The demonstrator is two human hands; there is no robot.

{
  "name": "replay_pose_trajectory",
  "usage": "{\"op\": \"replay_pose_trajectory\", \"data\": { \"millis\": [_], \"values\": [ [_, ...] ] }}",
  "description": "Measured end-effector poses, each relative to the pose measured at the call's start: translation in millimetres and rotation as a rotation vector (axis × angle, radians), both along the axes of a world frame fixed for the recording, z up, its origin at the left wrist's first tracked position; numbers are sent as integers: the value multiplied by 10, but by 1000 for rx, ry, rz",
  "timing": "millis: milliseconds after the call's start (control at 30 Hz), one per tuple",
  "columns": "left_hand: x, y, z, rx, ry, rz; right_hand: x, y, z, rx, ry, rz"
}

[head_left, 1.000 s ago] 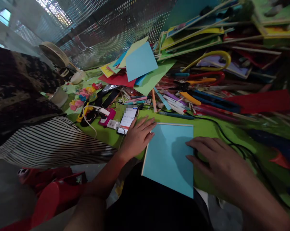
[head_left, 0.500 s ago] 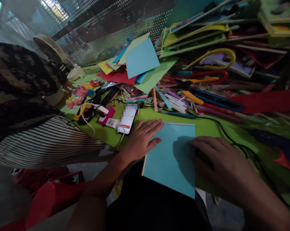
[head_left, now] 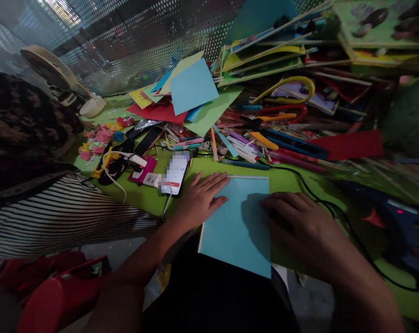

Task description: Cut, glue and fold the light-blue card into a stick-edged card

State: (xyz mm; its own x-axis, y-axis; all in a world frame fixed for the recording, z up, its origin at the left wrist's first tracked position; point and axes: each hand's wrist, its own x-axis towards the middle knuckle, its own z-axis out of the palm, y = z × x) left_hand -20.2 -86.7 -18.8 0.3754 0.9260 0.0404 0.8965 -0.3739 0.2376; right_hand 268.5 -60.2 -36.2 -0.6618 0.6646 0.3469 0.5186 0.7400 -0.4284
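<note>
A light-blue sheet of card (head_left: 235, 231) lies at the front edge of the green table, its near part jutting out over my lap. Thin pale wooden sticks run along its top edge and its left edge. My left hand (head_left: 204, 196) rests flat over the sheet's upper left corner, fingers stretched out. At the right edge, my right hand (head_left: 299, 222) has its fingers bent and close together, casting a shadow on the sheet. Its fingertips are in shade, and what they pinch is hidden.
Left of the sheet are a phone (head_left: 174, 173) and a pink power strip (head_left: 143, 171) with white cables. A dark-blue glue gun (head_left: 397, 222) with a lit red light lies right, its black cord crossing the table. Behind are markers, scissors, coloured paper (head_left: 193, 88). Another person sits left.
The view has shifted slightly to the right, showing more of the glue gun. Both hands keep nearly the same place on the blue sheet.
</note>
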Motion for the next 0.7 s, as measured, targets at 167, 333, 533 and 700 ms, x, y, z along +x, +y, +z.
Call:
{"op": "replay_pose_trajectory", "data": {
  "millis": [167,333,533,700],
  "values": [
    [-88,-28,5,90,-51,25,4,2,-18,-25,-8,-11],
    [-196,-132,42,36,-48,-34,19,3,-45,-56,4,-24],
    [-250,-250,64,13,43,-87,24,0,-3,-55,7,-54],
    [-285,-342,81,41,92,-63,39,-20,45,-89,-36,-233]
  ]
}}
